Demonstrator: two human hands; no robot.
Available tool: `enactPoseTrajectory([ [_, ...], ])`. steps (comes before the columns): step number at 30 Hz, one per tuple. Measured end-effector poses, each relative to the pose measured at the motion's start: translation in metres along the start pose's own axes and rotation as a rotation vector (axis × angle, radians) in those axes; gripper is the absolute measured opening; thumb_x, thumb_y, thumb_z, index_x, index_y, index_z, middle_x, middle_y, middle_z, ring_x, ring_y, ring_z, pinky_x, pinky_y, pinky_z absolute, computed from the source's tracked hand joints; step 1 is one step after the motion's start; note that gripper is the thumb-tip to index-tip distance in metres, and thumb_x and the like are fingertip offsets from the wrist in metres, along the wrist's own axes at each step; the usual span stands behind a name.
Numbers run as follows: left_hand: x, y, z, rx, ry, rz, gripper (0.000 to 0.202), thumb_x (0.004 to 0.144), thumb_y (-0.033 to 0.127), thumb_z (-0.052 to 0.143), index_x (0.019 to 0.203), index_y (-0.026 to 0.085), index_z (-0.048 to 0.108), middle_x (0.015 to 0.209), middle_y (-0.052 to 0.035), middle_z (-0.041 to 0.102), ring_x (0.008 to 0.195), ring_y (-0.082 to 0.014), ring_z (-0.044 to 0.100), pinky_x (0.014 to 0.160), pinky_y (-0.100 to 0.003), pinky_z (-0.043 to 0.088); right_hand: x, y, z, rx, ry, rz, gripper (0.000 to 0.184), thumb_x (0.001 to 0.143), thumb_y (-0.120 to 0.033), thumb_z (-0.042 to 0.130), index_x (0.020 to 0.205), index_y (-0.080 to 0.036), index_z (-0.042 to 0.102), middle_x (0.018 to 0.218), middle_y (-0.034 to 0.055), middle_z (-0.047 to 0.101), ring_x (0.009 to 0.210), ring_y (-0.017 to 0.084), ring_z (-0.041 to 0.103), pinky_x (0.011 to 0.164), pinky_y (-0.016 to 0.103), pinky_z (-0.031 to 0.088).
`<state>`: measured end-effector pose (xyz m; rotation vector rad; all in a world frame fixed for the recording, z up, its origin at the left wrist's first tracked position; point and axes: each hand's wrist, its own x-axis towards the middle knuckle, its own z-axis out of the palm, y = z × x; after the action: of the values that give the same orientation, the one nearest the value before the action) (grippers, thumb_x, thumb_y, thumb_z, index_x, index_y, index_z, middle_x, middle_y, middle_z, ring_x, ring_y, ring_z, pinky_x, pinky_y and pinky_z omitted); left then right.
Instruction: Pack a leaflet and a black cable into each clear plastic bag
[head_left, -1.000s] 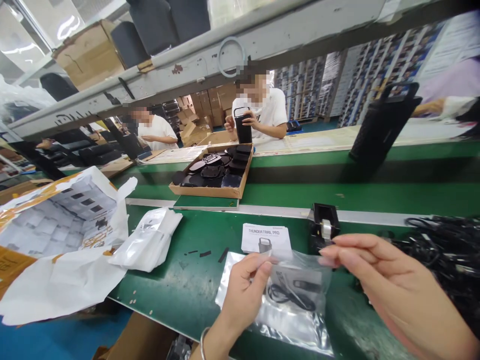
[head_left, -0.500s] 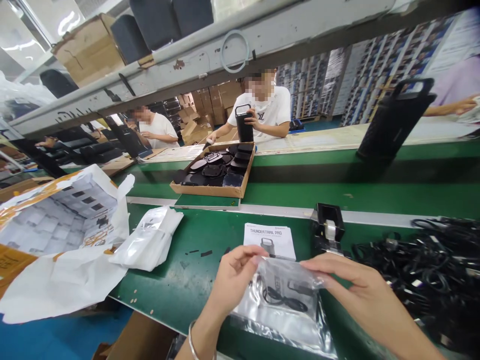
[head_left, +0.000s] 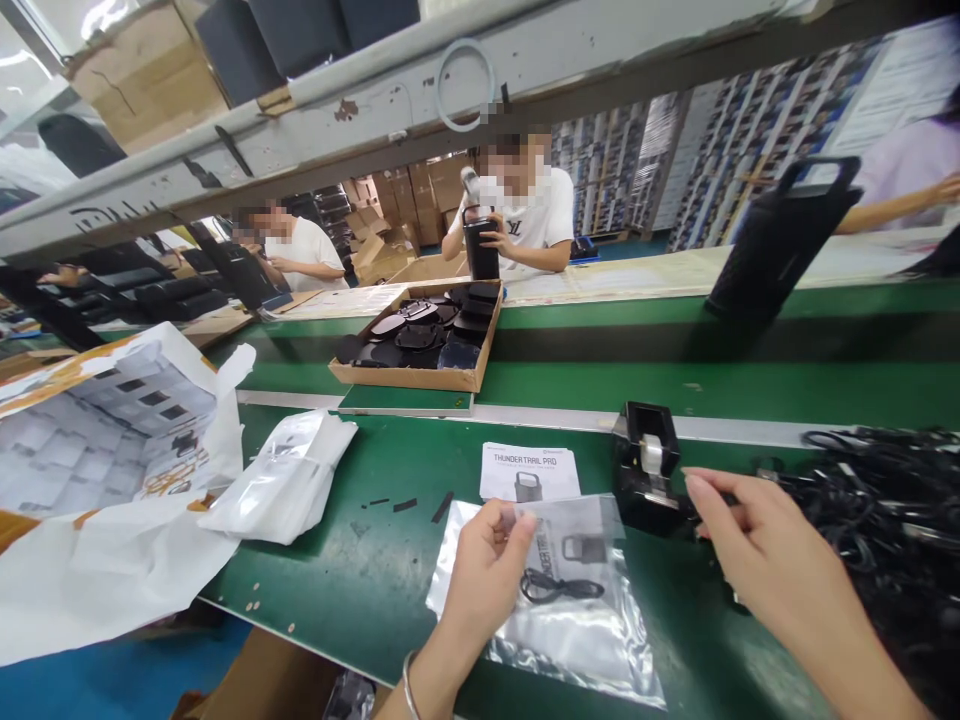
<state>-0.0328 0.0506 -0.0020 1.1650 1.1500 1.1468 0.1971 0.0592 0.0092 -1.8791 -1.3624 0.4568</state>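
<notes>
My left hand (head_left: 486,578) pinches the top left edge of a clear plastic bag (head_left: 570,600) that lies on the green table and holds a black cable and a small booklet. My right hand (head_left: 757,555) has left the bag and reaches toward the black tape dispenser (head_left: 643,466) just beyond it, fingers curled at its base; what they hold, if anything, is hidden. A white leaflet (head_left: 529,472) printed "Thunder Trail Pro" lies just behind the bag.
A heap of black cables (head_left: 885,510) fills the right. Empty clear bags (head_left: 285,480) and a white-lined carton (head_left: 105,440) sit left. A cardboard tray of black parts (head_left: 417,345) and a tall black speaker (head_left: 780,240) stand on the belt. Other people work opposite.
My right hand let go of the bag's top edge and moved right toward the tape dispenser. The bag now lies flatter on the table, held by my left hand alone.
</notes>
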Motion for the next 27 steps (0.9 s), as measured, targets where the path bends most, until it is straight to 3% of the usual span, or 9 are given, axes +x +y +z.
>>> enactPoseTrajectory([
  [3,-0.001,-0.004,0.002,-0.03,0.012,0.015,0.027,0.086,0.042,0.056,0.073,0.018,0.05,0.069,0.0015,0.057,0.061,-0.0116,0.053,0.058,-0.022,0.041,0.013,0.006,0.002,0.041,-0.111,0.116,0.039,0.074,-0.061,0.053,0.072,-0.024,0.065,0.073,0.0053,0.064,0.06,0.025,0.061,0.06,0.042,0.045],
  [6,-0.003,-0.004,0.005,-0.002,0.007,0.018,0.028,0.087,0.043,0.054,0.075,0.019,0.05,0.069,0.0007,0.059,0.062,-0.0126,0.055,0.057,-0.022,0.041,0.016,0.003,0.008,0.229,-0.179,0.225,0.038,0.069,-0.059,0.06,0.075,-0.023,0.067,0.053,-0.0004,0.057,0.047,0.021,0.056,0.051,0.038,0.048],
  [8,-0.004,-0.002,0.006,0.012,-0.007,0.006,0.027,0.088,0.044,0.052,0.078,0.019,0.051,0.073,-0.0008,0.062,0.066,-0.0143,0.058,0.059,-0.022,0.043,0.012,-0.003,0.012,0.345,-0.17,0.241,0.039,0.069,-0.059,0.06,0.08,-0.022,0.066,0.061,-0.0008,0.061,0.051,0.019,0.06,0.055,0.036,0.053],
  [12,-0.006,0.0,0.007,0.05,-0.003,0.001,0.028,0.089,0.045,0.05,0.081,0.018,0.053,0.075,-0.0024,0.065,0.067,-0.0158,0.06,0.06,-0.024,0.045,-0.007,-0.006,0.02,0.569,-0.146,0.274,0.04,0.065,-0.059,0.064,0.08,-0.022,0.064,0.098,0.0038,0.065,0.087,0.023,0.067,0.086,0.038,0.052],
  [17,-0.006,-0.002,0.007,0.079,0.026,0.014,0.028,0.089,0.045,0.049,0.079,0.019,0.051,0.074,-0.0018,0.065,0.066,-0.0155,0.06,0.058,-0.023,0.044,-0.023,0.015,0.033,0.313,-0.072,0.122,0.033,0.069,-0.054,0.062,0.064,-0.021,0.067,0.111,0.012,0.055,0.118,0.032,0.048,0.091,0.041,0.047],
  [20,-0.006,-0.001,0.007,0.076,0.019,0.018,0.027,0.09,0.045,0.047,0.082,0.02,0.051,0.077,-0.0021,0.065,0.066,-0.0154,0.061,0.059,-0.023,0.046,-0.031,0.019,0.029,0.25,-0.111,0.112,0.03,0.065,-0.049,0.066,0.06,-0.02,0.068,0.097,0.0122,0.058,0.093,0.031,0.059,0.075,0.04,0.051],
  [22,-0.007,-0.001,0.008,0.094,0.021,0.031,0.026,0.091,0.045,0.045,0.085,0.02,0.051,0.076,-0.0015,0.064,0.065,-0.0148,0.059,0.059,-0.023,0.046,-0.041,0.009,0.023,0.293,-0.25,0.087,0.029,0.069,-0.05,0.064,0.062,-0.021,0.067,0.078,0.0066,0.062,0.073,0.024,0.061,0.064,0.034,0.05],
  [25,-0.011,-0.001,0.01,0.189,0.05,0.084,0.026,0.092,0.042,0.043,0.08,0.02,0.048,0.067,0.0013,0.057,0.058,-0.0122,0.053,0.054,-0.021,0.04,-0.057,-0.02,0.017,0.469,-0.511,0.105,0.036,0.077,-0.054,0.057,0.062,-0.021,0.06,0.05,-0.0024,0.051,0.049,0.014,0.05,0.05,0.025,0.043],
  [27,-0.015,0.0,0.011,0.27,0.063,0.116,0.026,0.092,0.04,0.043,0.075,0.02,0.044,0.059,0.0044,0.049,0.051,-0.0101,0.045,0.048,-0.02,0.033,-0.062,-0.038,0.022,0.523,-0.562,0.155,0.041,0.078,-0.057,0.053,0.06,-0.02,0.054,0.048,-0.0048,0.048,0.041,0.009,0.042,0.045,0.022,0.037],
])
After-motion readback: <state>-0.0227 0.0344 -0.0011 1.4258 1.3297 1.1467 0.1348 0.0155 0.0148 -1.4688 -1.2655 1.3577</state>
